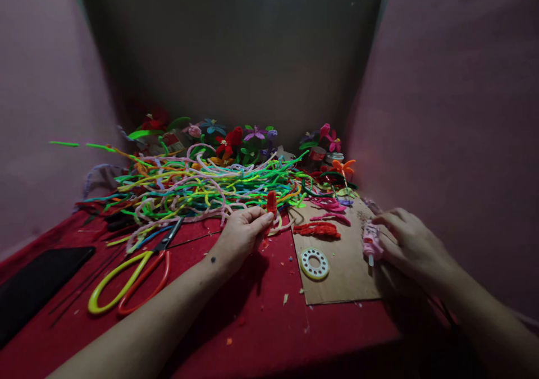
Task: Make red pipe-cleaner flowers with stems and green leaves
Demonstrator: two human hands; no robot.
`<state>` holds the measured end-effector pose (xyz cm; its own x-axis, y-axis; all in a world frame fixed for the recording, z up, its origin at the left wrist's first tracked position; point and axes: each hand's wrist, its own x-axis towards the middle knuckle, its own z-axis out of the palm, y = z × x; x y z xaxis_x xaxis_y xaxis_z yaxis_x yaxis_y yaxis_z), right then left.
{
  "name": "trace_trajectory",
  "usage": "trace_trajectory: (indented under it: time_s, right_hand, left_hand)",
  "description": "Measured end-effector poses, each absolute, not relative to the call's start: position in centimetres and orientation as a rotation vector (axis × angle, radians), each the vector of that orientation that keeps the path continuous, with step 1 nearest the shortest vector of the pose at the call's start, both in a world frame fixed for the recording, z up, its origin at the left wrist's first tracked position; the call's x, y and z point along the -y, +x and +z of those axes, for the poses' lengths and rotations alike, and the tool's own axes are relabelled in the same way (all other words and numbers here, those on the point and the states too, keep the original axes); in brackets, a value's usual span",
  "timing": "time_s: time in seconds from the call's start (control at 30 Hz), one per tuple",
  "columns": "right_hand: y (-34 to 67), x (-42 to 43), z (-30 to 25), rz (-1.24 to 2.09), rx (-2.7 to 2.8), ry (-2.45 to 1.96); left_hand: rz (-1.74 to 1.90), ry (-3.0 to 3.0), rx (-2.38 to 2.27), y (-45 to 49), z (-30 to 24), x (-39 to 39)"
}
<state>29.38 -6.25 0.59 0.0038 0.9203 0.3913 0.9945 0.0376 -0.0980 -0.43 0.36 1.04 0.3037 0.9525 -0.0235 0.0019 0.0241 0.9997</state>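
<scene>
My left hand (243,232) pinches a red pipe-cleaner petal (272,202) upright between thumb and fingers, above the red cloth. On the right, my right hand (406,241) has its fingers closed around a small pink glue gun (371,241), whose pale nozzle points toward me. The gun is at the right edge of a cardboard sheet (341,290). Between the hands, several red petal loops (316,230) lie on that cardboard, with pink pipe-cleaner pieces (330,218) behind them. A ring-shaped tape spool (314,264) rests nearer to me.
A tangled heap of colored pipe cleaners (202,182) spreads behind my left hand. Scissors with yellow and red handles (138,278) lie left of my forearm, beside a black flat object (44,283). Finished pipe-cleaner flowers (229,141) stand at the back. Pinkish walls (455,115) close both sides.
</scene>
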Motion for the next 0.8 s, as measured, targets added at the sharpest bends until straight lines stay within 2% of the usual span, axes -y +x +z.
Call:
trace_trajectory:
  time_s: [0.1,0.23,0.43,0.57,0.7,0.8]
  right_hand:
    - [25.3,3.5,1.7,-0.225,2.23,-1.7]
    - [21.2,1.2,1.7,-0.168,2.491,-1.679]
    - [21.6,1.1,1.3,-0.238,2.264,-1.696]
    - [23.0,1.9,2.7,0.173,1.682,-1.381]
    - [22.6,2.9,3.5,0.786,1.15,-1.119]
    - [21.4,3.5,3.0,0.974,0.995,-0.994]
  left_hand:
    - [0.952,1.337,-0.982,-0.4,0.9,-0.3]
    - [0.96,1.362,-0.969,-0.6,0.7,-0.4]
    - [0.981,1.348,-0.941,-0.8,0.6,-0.8]
    - [0.973,1.306,-0.924,-0.7,0.5,-0.6]
    - [0.954,1.245,-0.903,-0.6,0.6,-0.3]
    - [0.936,1.221,-0.886,-0.4,0.7,-0.1]
